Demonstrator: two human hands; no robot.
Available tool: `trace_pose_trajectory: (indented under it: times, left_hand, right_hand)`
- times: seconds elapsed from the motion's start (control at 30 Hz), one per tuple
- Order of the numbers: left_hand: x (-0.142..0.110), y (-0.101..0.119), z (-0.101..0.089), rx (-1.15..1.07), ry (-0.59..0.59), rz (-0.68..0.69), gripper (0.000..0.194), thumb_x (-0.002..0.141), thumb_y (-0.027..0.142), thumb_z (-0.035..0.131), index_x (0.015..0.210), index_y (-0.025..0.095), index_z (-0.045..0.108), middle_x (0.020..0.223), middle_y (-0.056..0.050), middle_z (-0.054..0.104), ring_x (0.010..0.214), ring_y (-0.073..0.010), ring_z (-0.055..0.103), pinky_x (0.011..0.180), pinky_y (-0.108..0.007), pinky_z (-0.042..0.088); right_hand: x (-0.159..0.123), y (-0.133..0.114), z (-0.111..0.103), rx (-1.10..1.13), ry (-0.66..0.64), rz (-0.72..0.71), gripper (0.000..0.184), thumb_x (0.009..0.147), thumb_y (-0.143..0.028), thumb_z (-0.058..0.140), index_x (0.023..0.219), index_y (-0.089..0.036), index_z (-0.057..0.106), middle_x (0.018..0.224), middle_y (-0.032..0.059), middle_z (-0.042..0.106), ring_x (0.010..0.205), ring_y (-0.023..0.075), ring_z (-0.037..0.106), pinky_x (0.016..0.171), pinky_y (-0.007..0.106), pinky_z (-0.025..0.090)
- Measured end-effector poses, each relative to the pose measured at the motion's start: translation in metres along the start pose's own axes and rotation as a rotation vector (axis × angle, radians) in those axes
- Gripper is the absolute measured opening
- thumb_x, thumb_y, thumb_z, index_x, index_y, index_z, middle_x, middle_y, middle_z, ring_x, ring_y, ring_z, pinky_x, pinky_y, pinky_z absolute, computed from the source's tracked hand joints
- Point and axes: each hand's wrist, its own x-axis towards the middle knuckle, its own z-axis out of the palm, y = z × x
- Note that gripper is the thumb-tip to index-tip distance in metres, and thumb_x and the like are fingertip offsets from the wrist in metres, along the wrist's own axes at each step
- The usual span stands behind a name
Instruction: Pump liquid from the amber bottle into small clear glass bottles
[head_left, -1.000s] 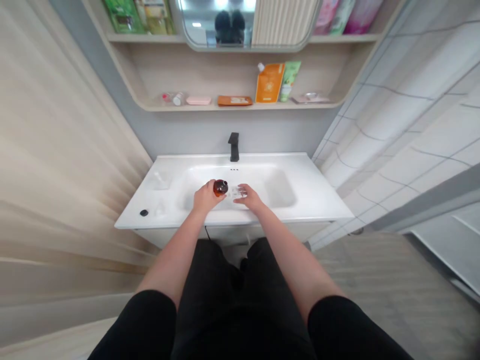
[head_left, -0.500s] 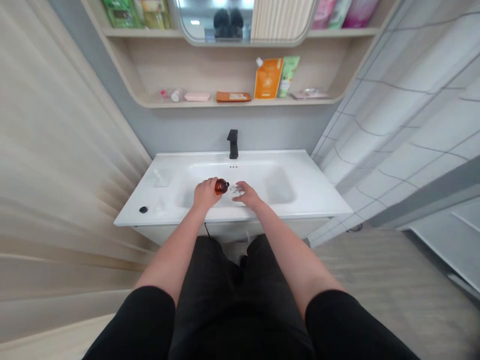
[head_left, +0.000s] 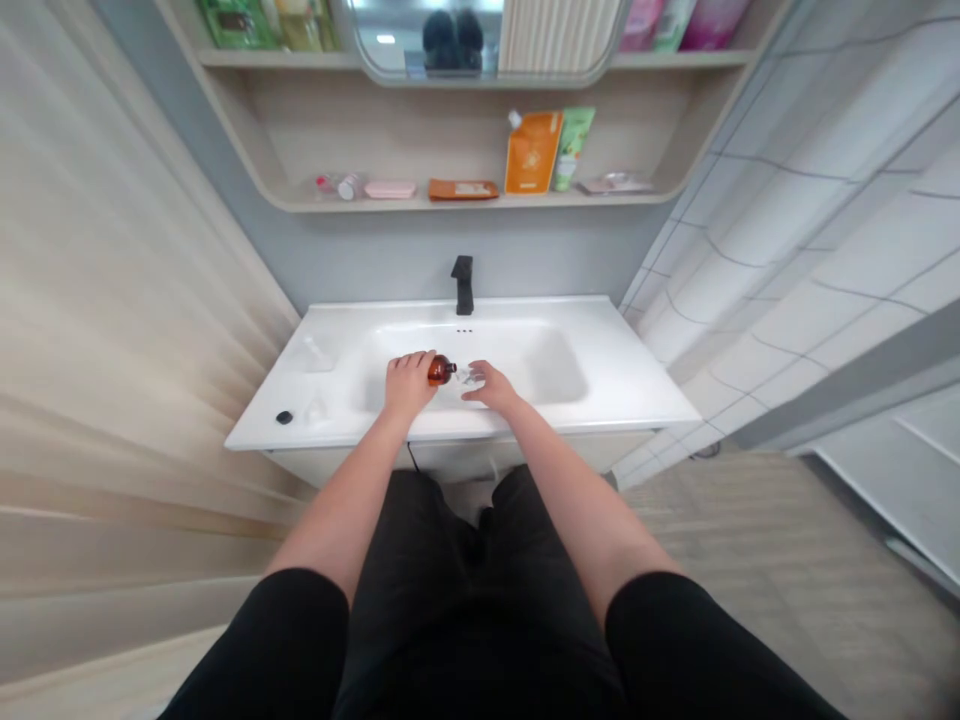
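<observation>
Over the white sink basin (head_left: 555,365), my left hand (head_left: 409,383) is wrapped round an amber bottle (head_left: 440,370). The bottle is tipped on its side, its dark uncapped neck pointing right. My right hand (head_left: 491,385) closes round a small clear cup (head_left: 471,377), whose rim faces the bottle's neck. The cup is see-through, so its exact shape and contents are hard to make out. A small gap seems to lie between neck and cup. A black cap (head_left: 284,417) lies on the counter at the left.
A black faucet (head_left: 463,285) stands behind the basin. Faint clear items, among them a clear container (head_left: 318,355), sit on the left counter. Above, a shelf (head_left: 360,207) holds an orange pouch (head_left: 532,152), a green tube (head_left: 572,150) and small packs. A curtain (head_left: 135,300) hangs at the left.
The amber bottle has tilted slightly further toward level, its neck pointing more to the right. Both hands stay over the basin; the view has shifted a little.
</observation>
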Motion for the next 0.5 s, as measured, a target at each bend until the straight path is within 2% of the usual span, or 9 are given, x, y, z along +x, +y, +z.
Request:
trace_pose_trajectory:
  times: [0.23, 0.5]
  left_hand:
    - [-0.0004, 0.0001, 0.0010, 0.095, 0.019, 0.009, 0.067, 0.096, 0.024, 0.076, 0.162, 0.024, 0.065, 0.155, -0.017, 0.076, 0.142, -0.0400, 0.067, 0.120, -0.054, 0.042]
    - [-0.0004, -0.0027, 0.0043, 0.113, 0.054, 0.043, 0.065, 0.096, 0.022, 0.074, 0.161, 0.024, 0.066, 0.154, -0.016, 0.076, 0.140, -0.0398, 0.068, 0.117, -0.054, 0.044]
  right_hand:
    - [0.0031, 0.0054, 0.0004, -0.039, 0.012, -0.015, 0.081, 0.057, -0.020, 0.106, 0.129, -0.030, 0.071, 0.121, 0.0026, 0.079, 0.114, 0.0278, 0.078, 0.111, 0.049, 0.064]
    - [0.0052, 0.0079, 0.0007, -0.053, 0.008, -0.018, 0.081, 0.058, -0.020, 0.106, 0.130, -0.029, 0.071, 0.120, 0.0027, 0.079, 0.112, 0.0270, 0.079, 0.109, 0.047, 0.065]
